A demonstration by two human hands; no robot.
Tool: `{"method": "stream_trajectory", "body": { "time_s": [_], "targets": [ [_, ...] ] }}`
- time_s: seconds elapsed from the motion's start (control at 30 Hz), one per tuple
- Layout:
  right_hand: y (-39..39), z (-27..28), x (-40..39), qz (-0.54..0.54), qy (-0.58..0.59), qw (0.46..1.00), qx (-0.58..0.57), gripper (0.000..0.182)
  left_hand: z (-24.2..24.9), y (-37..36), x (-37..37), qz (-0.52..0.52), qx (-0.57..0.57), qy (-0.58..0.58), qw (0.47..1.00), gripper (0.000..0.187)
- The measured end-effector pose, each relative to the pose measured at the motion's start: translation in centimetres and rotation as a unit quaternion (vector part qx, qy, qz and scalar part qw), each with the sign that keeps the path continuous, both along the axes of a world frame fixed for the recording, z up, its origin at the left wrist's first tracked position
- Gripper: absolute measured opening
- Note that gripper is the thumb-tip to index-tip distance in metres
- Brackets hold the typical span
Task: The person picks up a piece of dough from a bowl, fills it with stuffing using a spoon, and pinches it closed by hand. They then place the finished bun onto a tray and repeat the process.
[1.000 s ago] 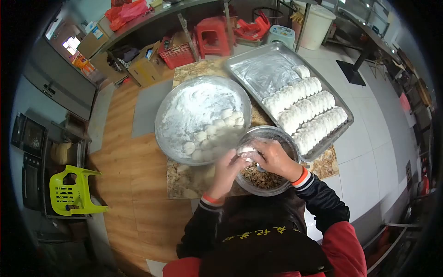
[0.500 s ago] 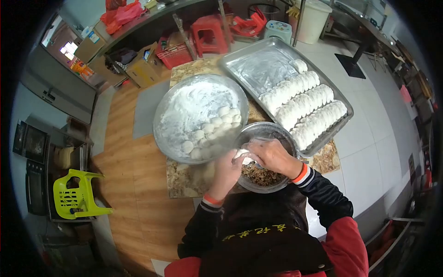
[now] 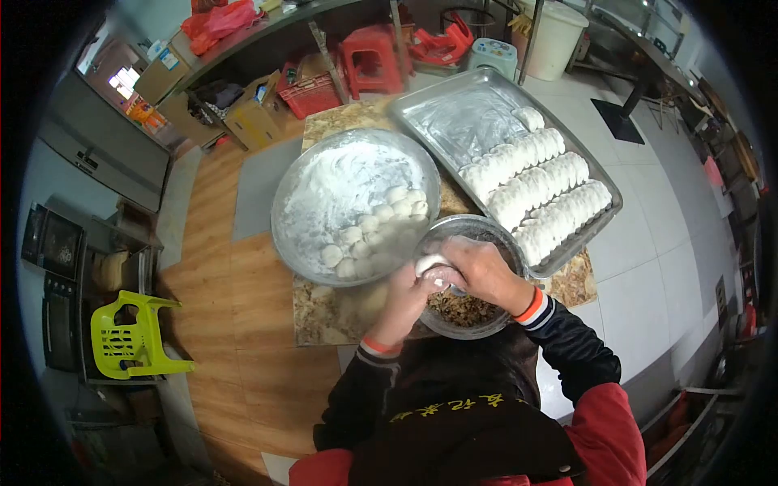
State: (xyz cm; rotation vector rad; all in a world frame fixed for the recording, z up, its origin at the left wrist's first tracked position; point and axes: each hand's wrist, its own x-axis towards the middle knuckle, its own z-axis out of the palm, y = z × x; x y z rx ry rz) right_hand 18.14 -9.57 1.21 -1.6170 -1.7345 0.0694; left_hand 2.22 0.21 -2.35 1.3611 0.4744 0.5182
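Note:
Over the edge of a metal bowl of chopped brown filling [image 3: 466, 310], my left hand [image 3: 407, 296] and my right hand [image 3: 484, 272] meet around a white dumpling [image 3: 431, 262]. Fingers of both hands are closed on it, and my hands hide part of it. To the left, a wide floured basin [image 3: 340, 174] holds several round dough balls [image 3: 373, 231] along its lower right side. At the upper right, a metal tray [image 3: 454, 113] bears rows of white shaped dumplings [image 3: 539, 182], with a single one near its far end.
The basin, bowl and tray share a stone-patterned table [image 3: 324, 312]. A yellow-green plastic chair [image 3: 134, 336] stands on the floor at left. Behind are a red stool [image 3: 370, 63], a red basket [image 3: 309, 95], cardboard boxes [image 3: 253, 121] and a white bucket [image 3: 555, 40].
My fingers have shifted around the dumpling, and its white upper side now shows as a smoother, rounded shape. The view has moved slightly. Basin and tray contents look the same.

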Motion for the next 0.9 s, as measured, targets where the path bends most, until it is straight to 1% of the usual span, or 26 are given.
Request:
{"method": "stream_trajectory", "body": {
  "time_s": [0.03,0.13,0.17,0.2,0.23,0.27,0.33,0.43,0.53,0.57,0.6,0.63,0.67,0.73,0.77,0.83,0.87,0.9],
  "targets": [
    [-0.2,0.3,0.0,0.006,-0.034,0.999,-0.007,0.027,-0.6,0.4,-0.1,-0.016,0.106,0.032,0.994,0.024],
    [-0.3,-0.5,0.2,0.003,0.023,1.0,0.007,0.025,-0.8,0.6,-0.1,-0.025,0.128,0.067,0.989,0.023],
    [-0.2,-0.6,0.1,-0.002,0.047,0.999,0.008,0.022,-0.4,0.3,-0.2,-0.018,0.018,0.036,0.999,0.023],
    [0.0,-0.6,0.0,-0.006,0.071,0.997,0.009,0.02,1.3,-0.5,-0.2,-0.012,-0.092,0.003,0.996,0.022],
    [0.1,-0.6,-0.1,-0.012,0.096,0.995,0.01,0.018,2.3,-0.9,-0.2,-0.006,-0.201,-0.029,0.979,0.022],
    [0.0,-0.6,-0.2,-0.006,0.071,0.997,-0.005,0.02,2.1,-0.6,-0.4,-0.021,-0.12,0.007,0.993,0.022],
    [-0.5,-0.4,-0.4,0.003,0.02,0.999,-0.036,0.024,1.6,0.0,-0.8,-0.054,0.044,0.081,0.994,0.022],
    [-0.3,-0.7,-0.2,0.006,0.079,0.997,0.015,0.02,2.4,-0.1,-0.7,-0.038,0.006,0.055,0.998,0.022],
    [-0.3,0.1,0.0,0.025,0.154,0.988,-0.014,0.019,2.8,0.1,-1.3,-0.052,-0.117,0.011,0.992,0.022],
    [-0.4,-0.1,-0.2,0.026,0.118,0.993,-0.009,0.02,2.6,0.5,-1.5,-0.053,0.004,0.062,0.997,0.022],
    [-0.5,-0.4,-0.4,0.026,0.082,0.996,-0.006,0.02,2.1,1.2,-1.6,-0.055,0.123,0.11,0.985,0.021],
    [-0.6,-0.6,-0.6,0.027,0.045,0.999,-0.002,0.02,1.9,1.5,-1.6,-0.056,0.242,0.156,0.956,0.021],
    [-0.6,-0.6,-0.6,0.018,0.042,0.999,-0.001,0.021,1.8,1.4,-1.6,-0.046,0.22,0.156,0.962,0.02],
    [-0.3,-0.2,-0.6,0.006,0.1,0.995,0.002,0.022,2.1,1.3,-1.4,-0.023,0.177,0.158,0.971,0.018],
    [-0.2,0.0,-0.7,0.001,0.13,0.992,0.002,0.022,2.2,0.9,-1.3,-0.014,0.097,0.104,0.99,0.018],
    [-0.2,0.6,-1.0,-0.005,0.104,0.994,-0.022,0.022,2.3,-0.1,-0.9,0.003,-0.066,-0.007,0.998,0.018],
    [-0.2,0.7,-1.1,-0.008,0.091,0.995,-0.033,0.023,2.3,0.1,-1.1,-0.003,0.021,0.038,0.999,0.019],
    [-0.1,0.2,-0.9,0.003,0.07,0.997,-0.019,0.021,2.3,0.5,-1.4,-0.01,0.109,0.082,0.991,0.019]
  ]
}}
